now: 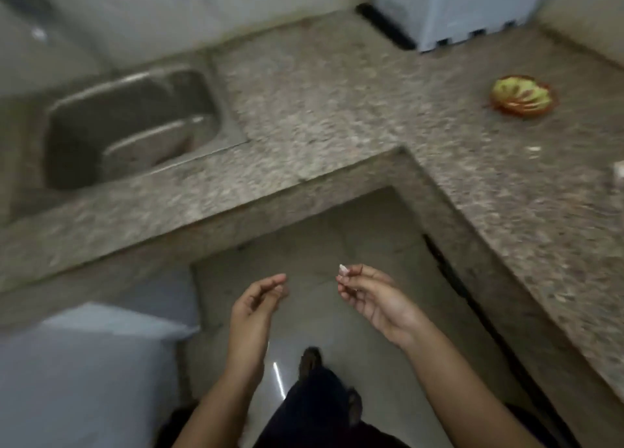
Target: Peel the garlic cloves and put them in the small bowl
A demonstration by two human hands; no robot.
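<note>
An L-shaped speckled stone worktop (320, 103) fills the upper and right parts of the frame. A steel sink (135, 126) is set into it at the upper left, and a pale blue-white appliance (466, 5) stands at the top right. A white box-like thing (84, 363) fills the lower left corner. The picture is blurred, so fine detail is lost.

The small bowl (520, 112), red-brown at the rim and yellow-green inside, sits on the worktop at the upper right, well apart from both hands. A small white scrap (534, 149) lies on the worktop below it.

Both hands hang over the tiled floor (320, 245) in the lower middle, in front of the worktop's inner corner. The right hand (371, 299) has its grip pinched on a garlic clove (343, 270), a small whitish-pink piece poking up from the fingertips. The left hand (256, 307), just beside it and not touching, has a loose, empty grip, its fingers gently curled toward the clove.
</note>
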